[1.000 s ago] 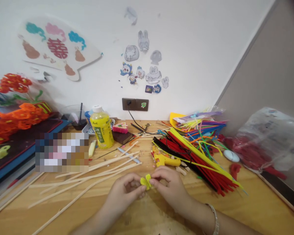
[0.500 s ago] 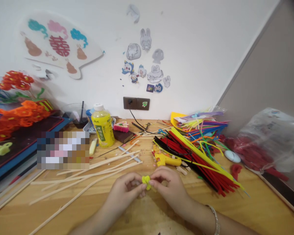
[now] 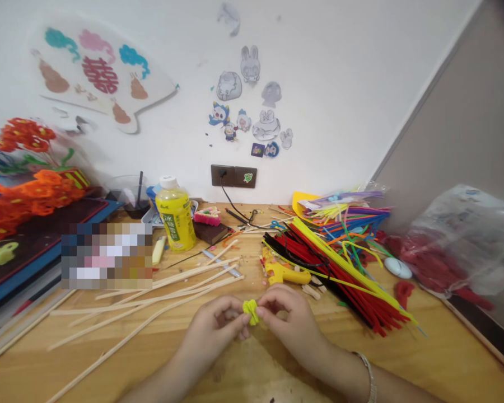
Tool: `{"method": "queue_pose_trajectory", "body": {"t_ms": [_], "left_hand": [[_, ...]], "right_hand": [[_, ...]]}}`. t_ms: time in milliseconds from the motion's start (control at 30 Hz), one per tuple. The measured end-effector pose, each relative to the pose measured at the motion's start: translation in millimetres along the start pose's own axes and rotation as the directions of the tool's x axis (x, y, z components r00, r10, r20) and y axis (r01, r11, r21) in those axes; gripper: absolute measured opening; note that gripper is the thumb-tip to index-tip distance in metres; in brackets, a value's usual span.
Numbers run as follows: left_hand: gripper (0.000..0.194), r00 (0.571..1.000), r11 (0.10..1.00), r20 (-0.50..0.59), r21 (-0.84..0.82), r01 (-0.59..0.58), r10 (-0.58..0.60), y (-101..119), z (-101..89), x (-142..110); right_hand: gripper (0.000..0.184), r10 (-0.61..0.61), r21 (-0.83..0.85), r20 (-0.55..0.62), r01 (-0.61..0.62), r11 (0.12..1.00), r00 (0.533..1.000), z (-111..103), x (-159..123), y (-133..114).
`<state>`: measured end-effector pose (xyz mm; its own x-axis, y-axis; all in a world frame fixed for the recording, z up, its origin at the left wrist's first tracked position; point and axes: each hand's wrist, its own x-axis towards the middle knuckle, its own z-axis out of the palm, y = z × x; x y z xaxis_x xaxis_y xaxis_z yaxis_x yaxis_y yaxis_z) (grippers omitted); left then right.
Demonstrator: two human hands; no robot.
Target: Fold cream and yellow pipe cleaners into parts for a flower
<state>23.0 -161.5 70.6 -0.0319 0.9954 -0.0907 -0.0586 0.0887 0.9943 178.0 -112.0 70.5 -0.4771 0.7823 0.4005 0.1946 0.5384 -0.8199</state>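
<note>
Between my two hands, over the front middle of the wooden table (image 3: 302,358), is a small yellow flower shape of bent pipe cleaner (image 3: 250,312). The fingertips of my left hand (image 3: 218,322) pinch its left side. On the other side, the thumb and forefinger of my right hand (image 3: 289,313) press against it. Fingers partly cover the flower, so its lower part is hard to make out. A yellow glue gun (image 3: 283,273) lies just beyond my right hand.
Pale sticks (image 3: 151,299) lie on the left. Red, black and yellow pipe cleaners (image 3: 344,274) form a pile at right. A yellow drink bottle (image 3: 174,215) stands behind the sticks. Orange flowers (image 3: 37,196) are far left; a plastic bag (image 3: 466,240) lies far right.
Both hands keep their place and their pinch on the yellow flower. The flower appears slightly turned between the fingertips. The view has shifted very slightly.
</note>
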Motion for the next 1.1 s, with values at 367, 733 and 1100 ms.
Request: {"method": "queue_pose_trajectory", "body": {"t_ms": [367,733,1100], "left_hand": [[0.017,1.0,1.0,-0.02,-0.009,0.017,-0.017,0.9,3.2,-3.7],[0.022,1.0,1.0,-0.022,0.018,0.016,-0.016,-2.2,3.0,-4.1],[0.03,0.999,0.998,-0.021,-0.035,0.045,-0.046,-0.3,3.4,-3.9]], "right_hand": [[0.009,-0.017,-0.004,0.015,0.017,1.0,1.0,1.6,-2.3,2.2],[0.01,-0.057,-0.022,0.022,0.057,0.998,0.998,2.7,-5.6,3.6],[0.01,-0.028,-0.021,0.041,0.029,0.999,0.999,-1.2,-2.6,2.2]]}}
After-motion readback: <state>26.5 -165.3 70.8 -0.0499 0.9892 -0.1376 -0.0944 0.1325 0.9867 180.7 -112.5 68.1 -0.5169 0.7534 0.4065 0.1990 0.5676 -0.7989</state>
